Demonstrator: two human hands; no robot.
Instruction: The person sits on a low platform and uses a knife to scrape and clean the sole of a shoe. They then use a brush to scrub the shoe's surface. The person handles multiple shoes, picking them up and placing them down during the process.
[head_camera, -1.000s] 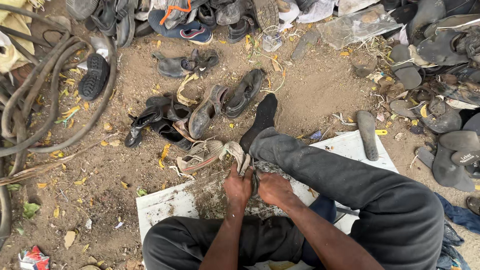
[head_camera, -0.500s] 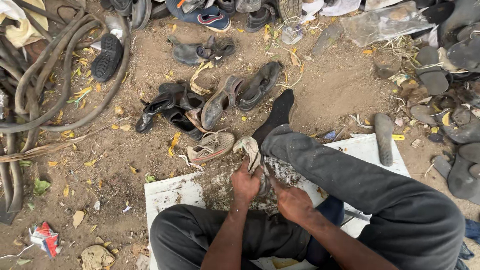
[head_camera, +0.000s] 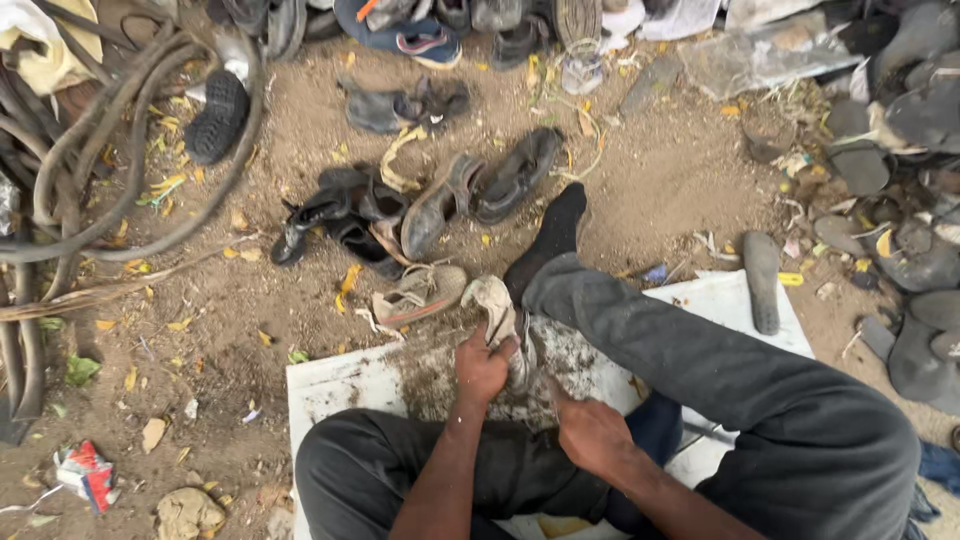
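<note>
Two hands work at one worn, pale shoe (head_camera: 497, 305) that lies on the white board (head_camera: 340, 385) just in front of the seated person's knees. The left hand (head_camera: 482, 365) is clenched around the shoe's rear part and pins it against the board. The right hand (head_camera: 592, 432) now sits lower and further to the right than in the earlier views, where both hands met at the shoe; it has drawn back toward the lap. Its fingers are curled, but whether they pinch a thread, a tool or nothing cannot be told from this angle.

The shoe itself has stayed in place beside the outstretched leg with the black sock (head_camera: 552, 235), toe pointing away from the person. The withdrawal of the right hand suggests a pulling stroke on the shoe, possibly a stitch being drawn tight, while the left hand supplies the counter-hold.

Grit and dark debris cover the board around the shoe. A second pale shoe (head_camera: 418, 293) lies on the soil just beyond the board's far edge, and a cluster of dark shoes (head_camera: 400, 205) lies further out. A loose grey insole (head_camera: 764, 280) rests across the board's right corner.
</note>
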